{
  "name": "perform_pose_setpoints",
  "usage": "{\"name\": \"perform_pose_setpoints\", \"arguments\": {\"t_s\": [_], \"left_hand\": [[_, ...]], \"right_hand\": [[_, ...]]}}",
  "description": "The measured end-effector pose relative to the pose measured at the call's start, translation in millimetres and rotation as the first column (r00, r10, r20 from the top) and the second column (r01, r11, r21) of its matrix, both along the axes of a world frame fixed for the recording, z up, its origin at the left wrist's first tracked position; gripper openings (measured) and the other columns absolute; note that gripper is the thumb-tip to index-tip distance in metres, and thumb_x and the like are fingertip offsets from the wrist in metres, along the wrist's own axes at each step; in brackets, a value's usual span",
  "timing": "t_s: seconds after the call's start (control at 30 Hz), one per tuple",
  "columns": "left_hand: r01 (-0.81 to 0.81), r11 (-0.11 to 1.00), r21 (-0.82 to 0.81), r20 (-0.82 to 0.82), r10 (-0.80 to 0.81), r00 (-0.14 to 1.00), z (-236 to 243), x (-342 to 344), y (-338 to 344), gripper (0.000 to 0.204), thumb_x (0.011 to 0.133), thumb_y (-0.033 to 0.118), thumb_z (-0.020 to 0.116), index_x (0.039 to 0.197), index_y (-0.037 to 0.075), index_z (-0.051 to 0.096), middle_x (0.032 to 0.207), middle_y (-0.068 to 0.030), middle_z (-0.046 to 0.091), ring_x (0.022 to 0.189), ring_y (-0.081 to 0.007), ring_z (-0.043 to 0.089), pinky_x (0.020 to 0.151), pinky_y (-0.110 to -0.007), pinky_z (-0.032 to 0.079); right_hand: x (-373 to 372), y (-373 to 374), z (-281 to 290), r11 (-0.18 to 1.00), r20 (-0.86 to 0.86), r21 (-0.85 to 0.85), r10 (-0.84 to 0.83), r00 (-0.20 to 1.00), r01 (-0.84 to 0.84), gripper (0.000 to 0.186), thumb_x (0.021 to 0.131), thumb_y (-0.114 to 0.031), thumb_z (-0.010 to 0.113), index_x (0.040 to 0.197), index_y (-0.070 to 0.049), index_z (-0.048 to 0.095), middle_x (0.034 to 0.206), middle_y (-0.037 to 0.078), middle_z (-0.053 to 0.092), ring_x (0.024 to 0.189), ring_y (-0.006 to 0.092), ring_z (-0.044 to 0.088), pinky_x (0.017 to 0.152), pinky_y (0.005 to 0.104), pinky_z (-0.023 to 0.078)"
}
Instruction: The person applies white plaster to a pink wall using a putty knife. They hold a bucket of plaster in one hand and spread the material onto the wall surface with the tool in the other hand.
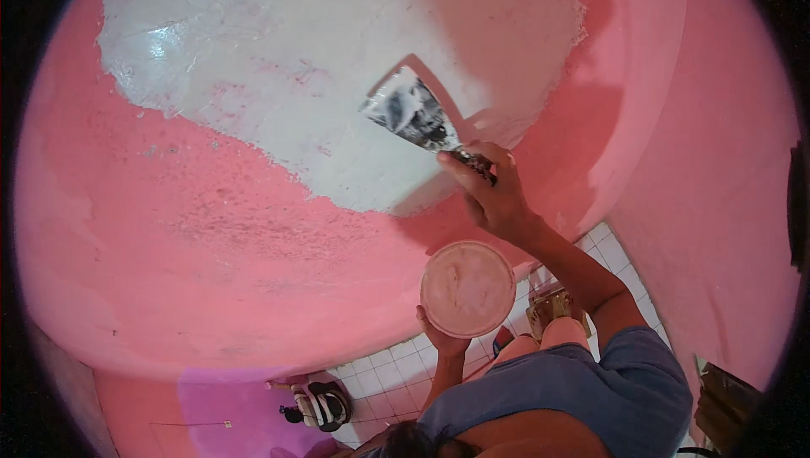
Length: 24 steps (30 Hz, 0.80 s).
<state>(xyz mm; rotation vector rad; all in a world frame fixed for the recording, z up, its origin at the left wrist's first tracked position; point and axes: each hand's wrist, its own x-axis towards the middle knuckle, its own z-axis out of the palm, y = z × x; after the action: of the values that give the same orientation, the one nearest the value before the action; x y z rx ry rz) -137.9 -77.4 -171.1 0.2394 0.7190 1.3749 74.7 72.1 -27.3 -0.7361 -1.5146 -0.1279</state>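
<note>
blue shirt [557,390], right hand [499,196] raised, fingers [494,153] around scraper [415,121], left hand [440,338] clasping pink disc [468,289]

Your left hand [445,345] is mostly hidden beneath the pale pink disc [468,289]; you can't see the fingers supporting it. Above the disc, your right hand [499,196] covers part of the putty knife [413,112] at its handle [483,168], and smears mask much of the blade. Farther above the disc, the white wall patch [287,137] is cut off by the top edge. Right of the disc, your legs [564,334] partly cover a brownish object [547,304]. Below and left of it, a black-and-pale shape [316,407] is too small for you to identify.
</note>
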Motion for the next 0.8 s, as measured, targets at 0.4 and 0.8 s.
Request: {"name": "perform_pose_setpoints", "arguments": {"t_s": [0.4, 0.8], "left_hand": [[-0.012, 1.0, 0.022, 0.084, 0.01, 0.996, -4.3, -6.7, -7.7, 0.075, 0.086, 0.063, 0.037, 0.14, 0.013, 0.026, 0.144, -0.0137, 0.027, 0.129, -0.0349, 0.03, 0.103, -0.055, 0.028], [-0.005, 1.0, 0.031, 0.186, -0.001, 0.983, -5.9, -5.4, -6.4, 0.069, 0.085, 0.056, 0.043, 0.14, 0.015, 0.03, 0.144, -0.0111, 0.029, 0.13, -0.0339, 0.029, 0.105, -0.054, 0.025]], "right_hand": [[-4.9, -21.8, -80.0, 0.99, 0.076, -0.14, 0.003, 0.997, 0.008, 0.048, 0.071, 0.006, 0.058, 0.117, -0.009, 0.058, 0.11, 0.013, 0.046, 0.092, 0.0283, 0.049, 0.078, 0.0388, 0.041], [-21.7, 2.8, 1.7, 0.998, 0.1, -0.054, 0.036, 0.994, -0.031, 0.053, 0.07, 0.006, 0.058, 0.12, -0.014, 0.057, 0.112, 0.014, 0.046, 0.096, 0.0293, 0.047, 0.08, 0.0388, 0.041]]}}
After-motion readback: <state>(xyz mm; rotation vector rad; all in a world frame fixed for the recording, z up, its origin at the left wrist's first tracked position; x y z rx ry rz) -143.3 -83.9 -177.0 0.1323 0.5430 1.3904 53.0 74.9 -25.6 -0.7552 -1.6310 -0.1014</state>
